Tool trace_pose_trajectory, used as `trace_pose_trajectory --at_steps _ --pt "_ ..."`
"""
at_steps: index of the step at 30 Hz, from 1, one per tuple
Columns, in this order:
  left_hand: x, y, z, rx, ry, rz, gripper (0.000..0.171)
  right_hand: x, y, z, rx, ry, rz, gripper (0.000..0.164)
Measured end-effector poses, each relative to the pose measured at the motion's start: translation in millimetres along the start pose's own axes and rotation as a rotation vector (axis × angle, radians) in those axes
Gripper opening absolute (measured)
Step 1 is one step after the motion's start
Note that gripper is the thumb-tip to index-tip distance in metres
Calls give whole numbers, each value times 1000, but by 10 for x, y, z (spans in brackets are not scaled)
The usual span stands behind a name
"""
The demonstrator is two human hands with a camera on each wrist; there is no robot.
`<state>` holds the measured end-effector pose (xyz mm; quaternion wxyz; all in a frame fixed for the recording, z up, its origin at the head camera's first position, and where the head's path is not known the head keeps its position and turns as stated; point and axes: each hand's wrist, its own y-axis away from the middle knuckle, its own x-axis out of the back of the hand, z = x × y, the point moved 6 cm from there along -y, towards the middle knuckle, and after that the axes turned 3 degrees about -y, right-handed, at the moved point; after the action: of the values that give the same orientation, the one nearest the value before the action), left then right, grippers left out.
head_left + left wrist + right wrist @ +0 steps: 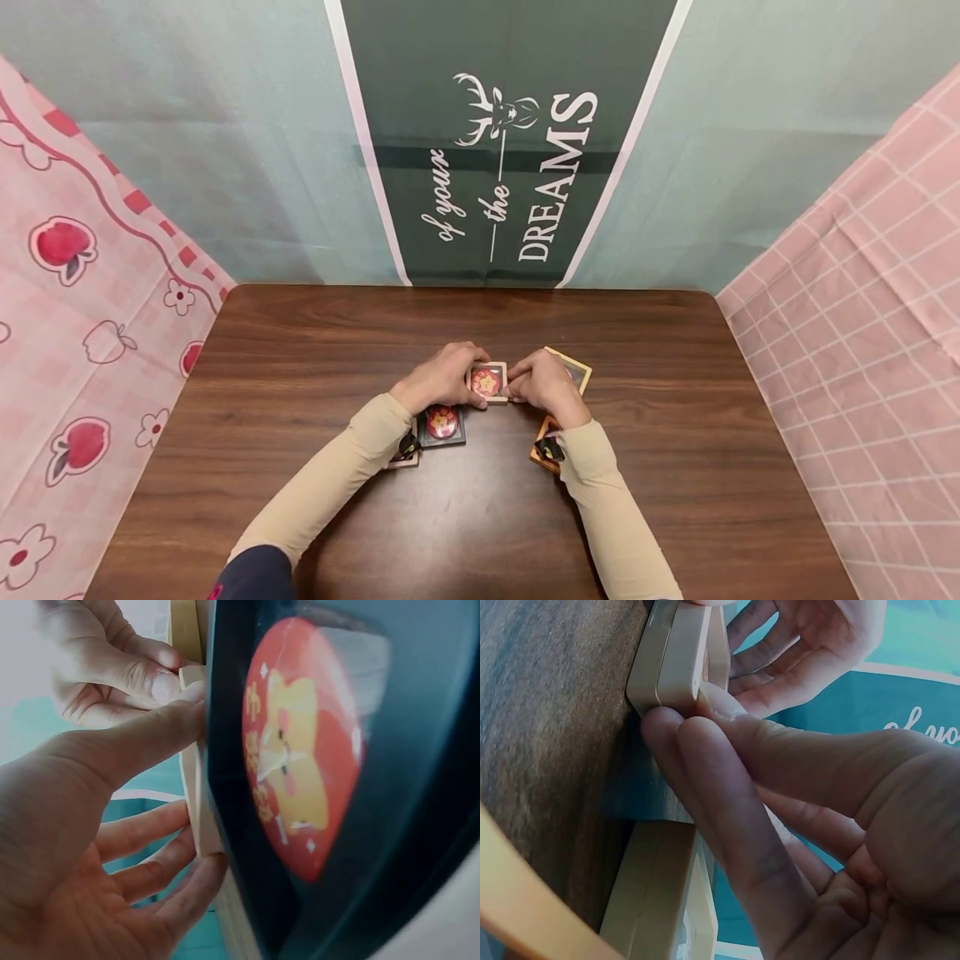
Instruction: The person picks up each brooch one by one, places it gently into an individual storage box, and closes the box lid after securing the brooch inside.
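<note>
Both hands are on a small square frame (489,384) of pale wood, which holds a round red badge with a yellow star figure. My left hand (447,377) grips its left side, thumb at the near edge and fingers at the far edge. At the near right corner my right hand (543,385) pinches it between thumb and fingertips. A seam along the side of the pale frame (669,660) shows in the right wrist view. Just below my left hand lies a black frame (442,426) with a similar red badge, large in the left wrist view.
A pale yellow frame (583,373) lies behind my right hand, partly covered. Under the right wrist is an orange frame (542,454), and under the left wrist another pale frame (408,461). The brown table (450,533) reaches a hanging cloth at the back.
</note>
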<state>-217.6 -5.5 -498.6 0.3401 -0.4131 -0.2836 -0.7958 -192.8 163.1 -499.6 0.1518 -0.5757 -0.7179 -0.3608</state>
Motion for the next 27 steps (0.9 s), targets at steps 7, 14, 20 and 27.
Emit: trace_pose_trajectory --at_steps 7,14,20,27 --pt "-24 35 64 -35 -14 -23 73 5 20 16 30 8 -7 21" --pt "-22 72 93 -19 -21 -41 68 16 19 -4 52 -20 -40 21" --pt "22 83 68 2 -59 -37 59 45 19 -60 152 26 -59 19" --pt "201 134 -71 13 -159 73 65 206 105 -158 376 110 -3 29"
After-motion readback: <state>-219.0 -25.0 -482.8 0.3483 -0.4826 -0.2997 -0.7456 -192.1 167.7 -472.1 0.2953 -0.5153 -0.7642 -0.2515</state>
